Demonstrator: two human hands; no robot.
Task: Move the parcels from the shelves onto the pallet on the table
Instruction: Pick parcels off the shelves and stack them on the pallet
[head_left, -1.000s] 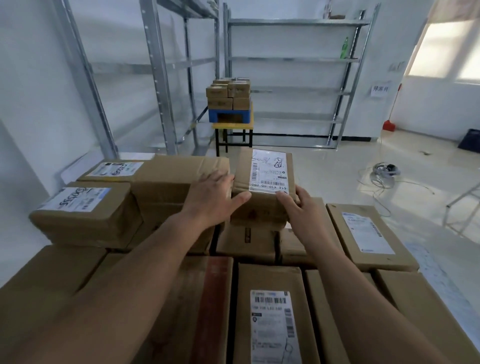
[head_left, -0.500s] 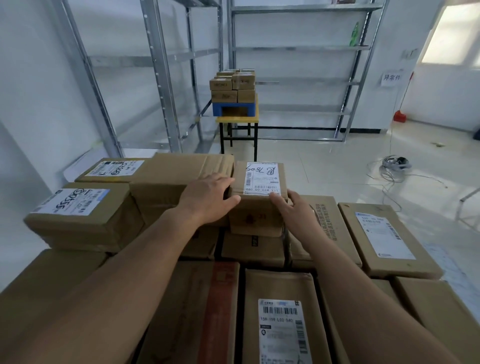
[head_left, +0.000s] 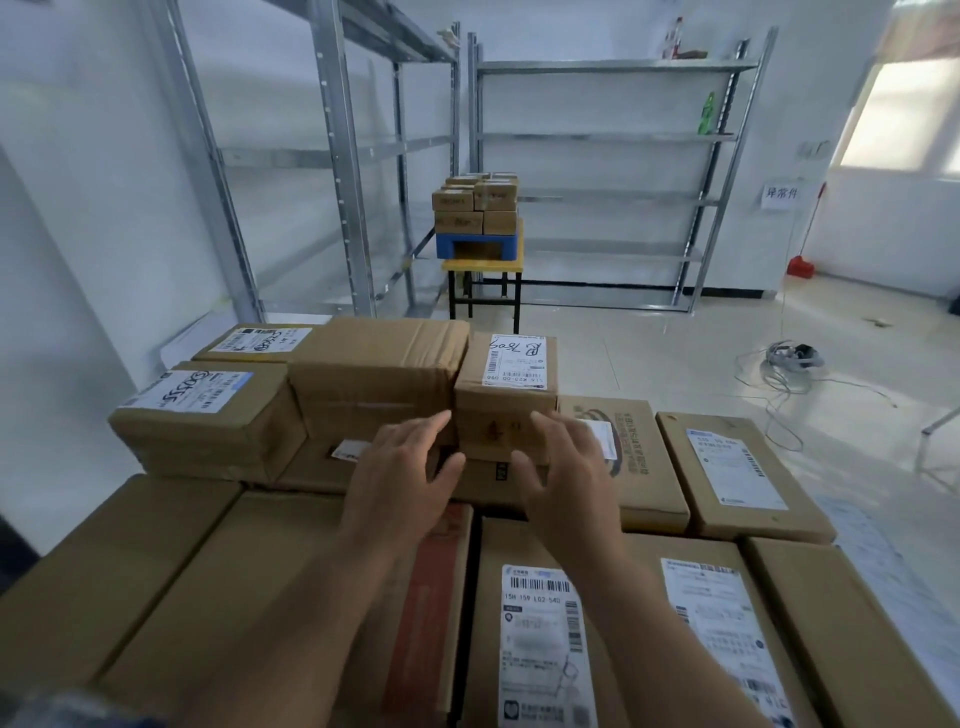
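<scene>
On top of the stacked parcels, a small box (head_left: 506, 395) is set beside a bigger carton (head_left: 379, 379). Both hands, left (head_left: 402, 483) and right (head_left: 569, 478), are held just before it, fingers spread, nothing gripped. Metal shelves (head_left: 608, 135) are seen behind.

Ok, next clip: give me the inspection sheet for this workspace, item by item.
Surface: hidden under cardboard parcels.
Job's things: small labelled parcel sits on the stack beside a large box; more parcels on a blue pallet on the far table.
Clutter: green bottle on the shelving.
Hands: left hand and right hand open, near the small parcel, not gripping.
Cables: tangle on the floor.
Surroundings: wall sign, red dustpan.
</scene>
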